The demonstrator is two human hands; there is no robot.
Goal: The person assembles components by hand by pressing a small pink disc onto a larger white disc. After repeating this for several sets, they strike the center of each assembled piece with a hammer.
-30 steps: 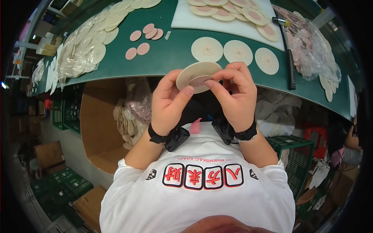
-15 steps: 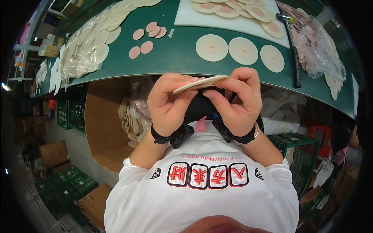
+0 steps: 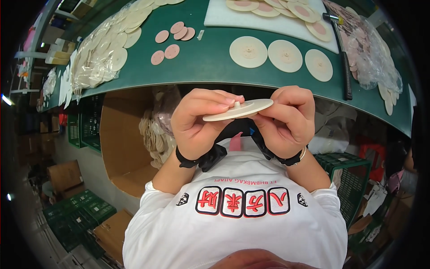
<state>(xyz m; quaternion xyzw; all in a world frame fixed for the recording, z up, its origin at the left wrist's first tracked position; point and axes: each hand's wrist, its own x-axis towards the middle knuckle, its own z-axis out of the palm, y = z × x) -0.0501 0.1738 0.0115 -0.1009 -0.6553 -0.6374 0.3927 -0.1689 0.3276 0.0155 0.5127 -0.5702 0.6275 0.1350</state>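
Between my two hands a cream disc is held almost edge-on, with a short peg standing up from its middle. My left hand is closed on its left side, fingertips on the upper face near the peg and thumb hidden below. My right hand pinches the right edge. Beyond my hands, three cream discs lie in a row on the green table: a left one, a middle one and a right one. Several small pink discs lie to the left.
A white board at the back carries more cream discs. Right of it lies a hammer beside bagged pink pieces. Plastic-wrapped cream discs are heaped at left. Below the table edge stand an open cardboard box and a green crate.
The disc has tipped so that its upper face and peg show. My hands have shifted slightly right and nearer to me, with the right hand moving more.
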